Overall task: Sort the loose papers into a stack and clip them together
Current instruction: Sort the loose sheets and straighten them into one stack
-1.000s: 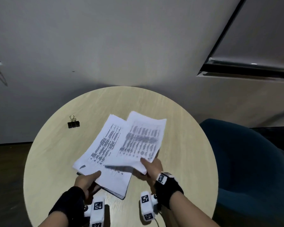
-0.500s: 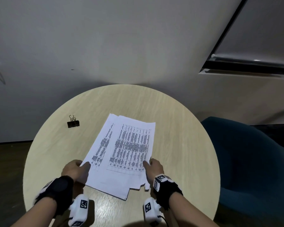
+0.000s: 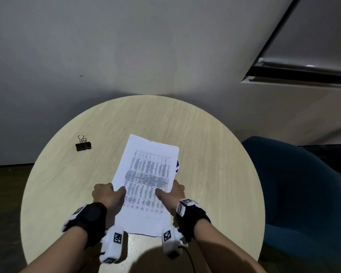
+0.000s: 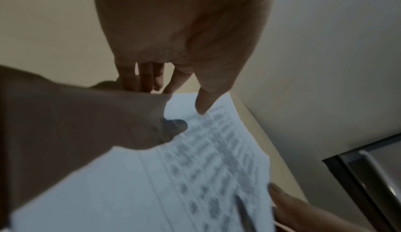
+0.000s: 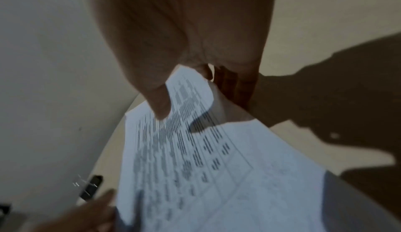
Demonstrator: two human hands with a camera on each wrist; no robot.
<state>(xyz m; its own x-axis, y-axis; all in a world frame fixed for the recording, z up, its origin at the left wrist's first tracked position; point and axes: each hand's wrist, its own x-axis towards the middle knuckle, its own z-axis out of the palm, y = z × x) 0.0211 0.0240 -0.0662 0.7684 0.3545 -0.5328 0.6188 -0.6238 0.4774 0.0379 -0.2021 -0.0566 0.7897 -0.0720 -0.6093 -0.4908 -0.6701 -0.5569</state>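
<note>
The printed white papers (image 3: 148, 174) lie as one roughly squared stack in the middle of the round wooden table (image 3: 215, 174). My left hand (image 3: 114, 192) holds the stack's left edge, thumb on top (image 4: 202, 106) and fingers curled down beside the edge. My right hand (image 3: 167, 192) grips the right edge, with its thumb (image 5: 160, 108) pressed on the top sheet and its fingers under the lifted paper. A black binder clip (image 3: 83, 145) lies alone at the table's far left, away from both hands; it also shows in the right wrist view (image 5: 91, 187).
A dark teal chair (image 3: 303, 194) stands close to the table's right side. A grey wall (image 3: 146, 46) rises just behind the table. A small blue-and-white bit (image 3: 177, 166) pokes out at the stack's right edge.
The right hand carried the top sheet left onto the other sheets. Both hands then closed in on the sides, and the fanned papers drew together into one narrower stack.
</note>
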